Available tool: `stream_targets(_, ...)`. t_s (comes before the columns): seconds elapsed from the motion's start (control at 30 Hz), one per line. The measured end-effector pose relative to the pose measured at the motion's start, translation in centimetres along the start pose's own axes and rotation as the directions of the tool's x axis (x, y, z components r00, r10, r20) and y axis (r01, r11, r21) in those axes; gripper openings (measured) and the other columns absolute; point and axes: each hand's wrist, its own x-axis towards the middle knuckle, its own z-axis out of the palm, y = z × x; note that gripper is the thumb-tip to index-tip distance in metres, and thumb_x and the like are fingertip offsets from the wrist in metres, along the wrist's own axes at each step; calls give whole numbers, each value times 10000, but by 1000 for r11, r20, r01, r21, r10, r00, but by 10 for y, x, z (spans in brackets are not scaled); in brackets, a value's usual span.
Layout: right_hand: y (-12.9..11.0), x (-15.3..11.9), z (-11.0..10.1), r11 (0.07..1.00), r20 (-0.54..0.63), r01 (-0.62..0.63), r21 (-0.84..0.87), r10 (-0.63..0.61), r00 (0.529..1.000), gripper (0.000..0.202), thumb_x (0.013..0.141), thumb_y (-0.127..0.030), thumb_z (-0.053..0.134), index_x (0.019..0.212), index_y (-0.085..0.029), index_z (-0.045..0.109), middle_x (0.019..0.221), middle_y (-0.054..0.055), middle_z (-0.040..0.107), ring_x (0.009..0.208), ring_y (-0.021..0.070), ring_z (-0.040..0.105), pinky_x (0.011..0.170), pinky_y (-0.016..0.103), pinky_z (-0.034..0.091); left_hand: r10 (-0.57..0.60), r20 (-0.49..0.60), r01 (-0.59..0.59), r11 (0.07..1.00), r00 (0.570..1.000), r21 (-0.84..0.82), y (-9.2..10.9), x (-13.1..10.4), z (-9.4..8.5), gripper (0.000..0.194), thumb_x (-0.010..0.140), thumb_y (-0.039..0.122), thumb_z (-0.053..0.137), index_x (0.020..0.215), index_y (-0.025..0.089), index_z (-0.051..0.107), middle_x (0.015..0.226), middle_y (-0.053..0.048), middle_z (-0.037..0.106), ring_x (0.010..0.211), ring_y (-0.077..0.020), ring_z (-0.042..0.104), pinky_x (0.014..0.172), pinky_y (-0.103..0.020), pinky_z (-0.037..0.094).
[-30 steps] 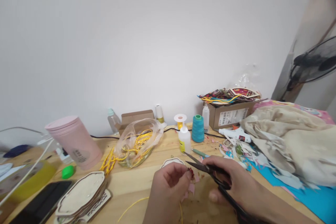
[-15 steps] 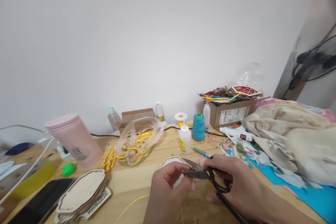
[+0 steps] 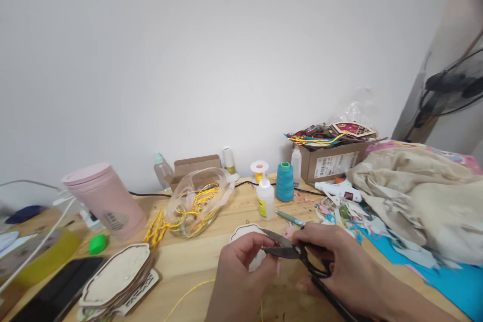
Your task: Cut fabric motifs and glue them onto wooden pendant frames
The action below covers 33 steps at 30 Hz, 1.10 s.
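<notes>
My right hand (image 3: 335,261) holds black-handled scissors (image 3: 289,251), their blades parted and pointing left. The blade tips reach the fingertips of my left hand (image 3: 245,266), which pinches something small and reddish, mostly hidden by the fingers. A yellow cord (image 3: 192,289) runs on the table to the left of my left wrist, and a bit of it shows below the hand. Behind my left fingers lies a pale scalloped plaque (image 3: 245,230), partly covered. A green pen (image 3: 290,218) lies just beyond the scissors.
A glue bottle (image 3: 265,200) and a teal thread cone (image 3: 285,182) stand behind the hands. To the left are a bag of yellow cord (image 3: 199,204), stacked plaques (image 3: 115,274), a phone (image 3: 56,289) and a pink tumbler (image 3: 107,201). Scraps, cloth (image 3: 415,196) and a full box (image 3: 332,161) occupy the right.
The view has shifted very slightly. Both hands and the scissors keep nearly the same pose, blades still parted.
</notes>
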Motion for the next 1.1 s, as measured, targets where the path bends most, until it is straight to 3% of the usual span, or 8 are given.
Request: stream_targets(1.1, -2, 1, -2, 993, 56, 27, -112, -21, 998, 177, 571, -319, 648, 703, -204, 617, 626, -35, 557, 572, 137, 477, 486, 215, 295, -15, -9, 15, 997, 1000, 76, 2, 0, 0, 46, 627, 130, 562, 590, 154, 575, 609, -13, 621, 521, -113, 512, 468, -216, 401)
